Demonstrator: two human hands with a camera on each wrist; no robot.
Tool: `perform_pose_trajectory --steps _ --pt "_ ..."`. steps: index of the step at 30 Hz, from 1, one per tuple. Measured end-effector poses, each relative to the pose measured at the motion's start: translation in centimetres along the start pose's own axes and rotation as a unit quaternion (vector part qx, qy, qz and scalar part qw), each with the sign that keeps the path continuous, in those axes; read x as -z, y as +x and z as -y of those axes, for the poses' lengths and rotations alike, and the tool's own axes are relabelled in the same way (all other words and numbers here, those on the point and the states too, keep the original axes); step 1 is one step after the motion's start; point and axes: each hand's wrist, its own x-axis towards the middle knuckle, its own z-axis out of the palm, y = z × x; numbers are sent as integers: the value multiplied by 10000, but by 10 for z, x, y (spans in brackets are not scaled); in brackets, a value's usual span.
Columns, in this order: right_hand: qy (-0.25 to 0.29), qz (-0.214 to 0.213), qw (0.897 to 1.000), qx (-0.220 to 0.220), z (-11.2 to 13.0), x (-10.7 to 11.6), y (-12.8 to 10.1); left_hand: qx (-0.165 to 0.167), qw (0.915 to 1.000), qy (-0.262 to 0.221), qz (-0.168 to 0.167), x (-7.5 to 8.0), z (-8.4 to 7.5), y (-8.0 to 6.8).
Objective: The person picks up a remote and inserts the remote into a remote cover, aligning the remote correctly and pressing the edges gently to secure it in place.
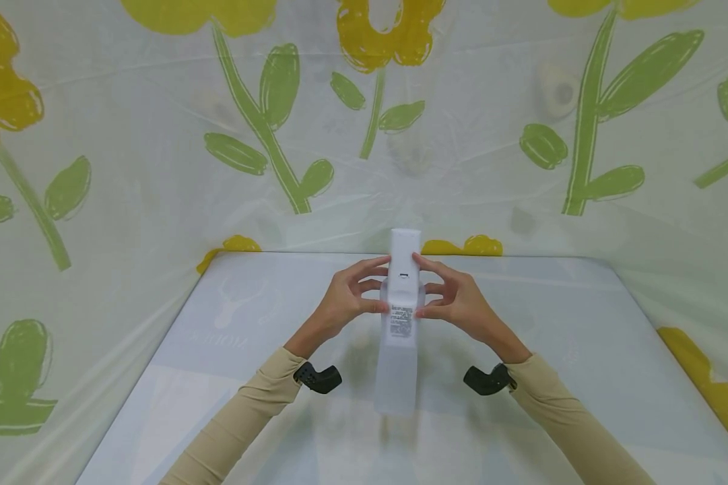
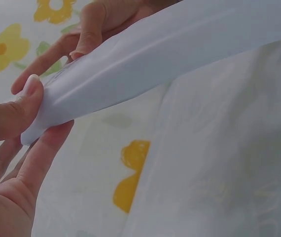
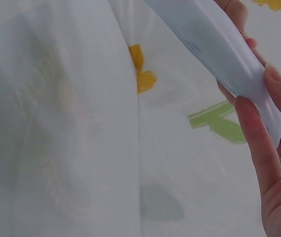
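**Remote held over the desk**

Desk (image 1: 582, 323) under me. White remote (image 1: 400, 323) lifted above it, back label up, long axis pointing away. My left hand (image 1: 345, 303) and right hand (image 1: 457, 303) pinch its upper half, fingers (image 1: 370, 266) curled on both edges.

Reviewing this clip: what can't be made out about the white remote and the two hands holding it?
- Remote: label print too small to read in the head view.
- Its upward-facing side: turned away from both wrist views.
- Left hand: palm cut off by the left wrist view's edge.
- Right hand: fingertips hidden behind the remote in the right wrist view.
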Motion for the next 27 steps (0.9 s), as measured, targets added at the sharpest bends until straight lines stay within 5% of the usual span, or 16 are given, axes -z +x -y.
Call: perform_pose_trajectory --steps 27 --pt "11 -75 9999 -84 -7 2 0 4 9999 42 -143 -2 5 3"
